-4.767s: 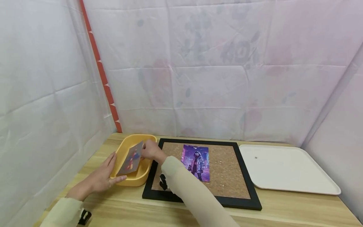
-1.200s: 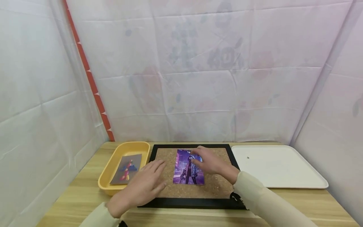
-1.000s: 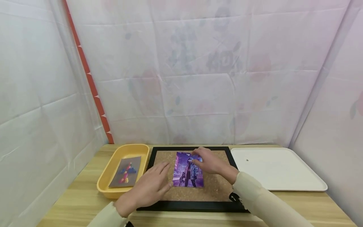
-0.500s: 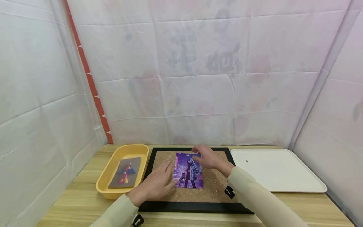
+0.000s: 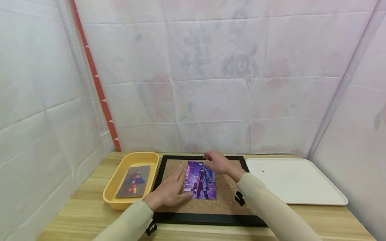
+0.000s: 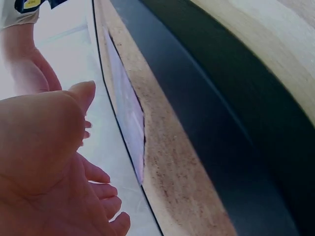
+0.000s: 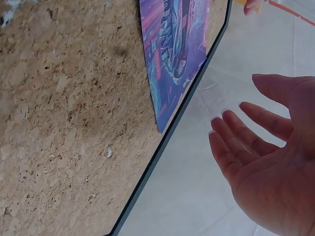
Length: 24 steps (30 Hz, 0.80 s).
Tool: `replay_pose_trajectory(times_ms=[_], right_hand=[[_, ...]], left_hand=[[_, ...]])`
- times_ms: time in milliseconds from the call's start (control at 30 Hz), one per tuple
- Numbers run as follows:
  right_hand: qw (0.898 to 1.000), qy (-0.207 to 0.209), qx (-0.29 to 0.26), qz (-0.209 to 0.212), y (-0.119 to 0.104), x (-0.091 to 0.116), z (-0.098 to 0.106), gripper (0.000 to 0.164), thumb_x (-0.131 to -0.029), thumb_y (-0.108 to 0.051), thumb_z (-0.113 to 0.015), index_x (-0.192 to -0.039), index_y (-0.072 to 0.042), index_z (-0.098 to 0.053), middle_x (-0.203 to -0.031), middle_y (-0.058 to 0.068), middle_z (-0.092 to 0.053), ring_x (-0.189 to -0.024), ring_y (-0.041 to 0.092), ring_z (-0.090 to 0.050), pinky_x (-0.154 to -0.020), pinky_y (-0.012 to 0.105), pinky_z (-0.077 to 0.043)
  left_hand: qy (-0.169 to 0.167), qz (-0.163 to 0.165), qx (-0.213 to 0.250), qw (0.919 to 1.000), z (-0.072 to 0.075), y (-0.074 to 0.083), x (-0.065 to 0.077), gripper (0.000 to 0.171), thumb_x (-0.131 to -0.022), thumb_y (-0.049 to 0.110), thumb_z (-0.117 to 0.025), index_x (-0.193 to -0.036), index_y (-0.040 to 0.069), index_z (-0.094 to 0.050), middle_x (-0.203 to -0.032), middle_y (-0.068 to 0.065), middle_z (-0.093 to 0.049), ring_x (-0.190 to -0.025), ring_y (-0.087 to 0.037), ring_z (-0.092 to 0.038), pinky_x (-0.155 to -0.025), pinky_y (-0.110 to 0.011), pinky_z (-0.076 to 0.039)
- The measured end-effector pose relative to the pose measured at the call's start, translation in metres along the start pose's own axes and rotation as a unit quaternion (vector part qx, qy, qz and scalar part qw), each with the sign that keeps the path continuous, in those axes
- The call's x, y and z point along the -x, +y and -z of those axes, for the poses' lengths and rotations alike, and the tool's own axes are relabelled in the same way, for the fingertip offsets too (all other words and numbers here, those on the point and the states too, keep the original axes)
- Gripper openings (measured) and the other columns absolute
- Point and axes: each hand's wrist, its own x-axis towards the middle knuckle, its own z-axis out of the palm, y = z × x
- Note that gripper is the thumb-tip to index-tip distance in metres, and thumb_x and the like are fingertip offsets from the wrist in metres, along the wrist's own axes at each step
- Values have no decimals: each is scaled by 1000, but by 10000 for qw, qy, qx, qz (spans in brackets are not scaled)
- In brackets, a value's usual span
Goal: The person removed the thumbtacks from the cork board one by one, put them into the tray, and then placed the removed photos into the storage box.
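Observation:
A purple picture card [image 5: 199,180] of a hooded figure lies on the black-framed corkboard [image 5: 230,201]. A small pale spot, too small to identify, shows near the card's top edge. My left hand [image 5: 170,192] is beside the card's left edge, fingers extended, thumb toward its lower left corner; whether it touches cannot be told. My right hand [image 5: 219,162] is at the card's upper right, its fingers loosely bent. In the right wrist view that hand [image 7: 270,152] holds nothing and the card [image 7: 174,54] is apart from it. The left palm [image 6: 44,172] also holds nothing.
Left of the board stands a yellow bin [image 5: 110,187] with a grey picture card [image 5: 134,182] in it. A white tray [image 5: 298,182] sits at the right, bearing one tiny dark object [image 5: 263,171]. White sheets [image 5: 211,83] hang behind and at both sides of the wooden table [image 5: 78,214].
Earlier, my right hand held the grey card in the bin; now that card lies there and both hands are over the board. Lately my left hand moved right toward the purple card; my right hand shifted slightly away.

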Motion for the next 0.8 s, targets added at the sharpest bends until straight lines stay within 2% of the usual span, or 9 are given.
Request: replay_pose_trajectory(times_ms=[233, 467, 800], right_hand=[[10000, -28, -18, -79, 6, -4, -5, 35, -100, -11, -64, -128, 10, -62, -122, 24, -65, -114, 38, -63, -96, 53, -52], [9997, -21, -31, -254, 13, -13, -10, 33, -100, -11, -64, -127, 8, -63, -119, 22, -67, -112, 38, -63, -95, 53, -53], [9999, 34, 32, -135, 17, -24, -19, 29, -95, -8, -68, -119, 9, -66, -111, 22, -69, -103, 36, -68, -90, 50, -56]], left_hand=[[-373, 176, 10, 9991, -9, -4, -6, 94, -100, 55, -58, -160, -6, -19, -167, -26, -17, -154, -41, -21, -121, -55, -27], [-483, 129, -222, 9985, -22, -12, -16, 97, -99, 63, -53, -163, -1, -15, -170, -19, -14, -155, -35, -20, -122, -51, -28], [-692, 294, -333, 9966, -17, -6, -21, 97, -99, 63, -53, -163, 1, -14, -170, -17, -12, -156, -33, -18, -122, -50, -28]])
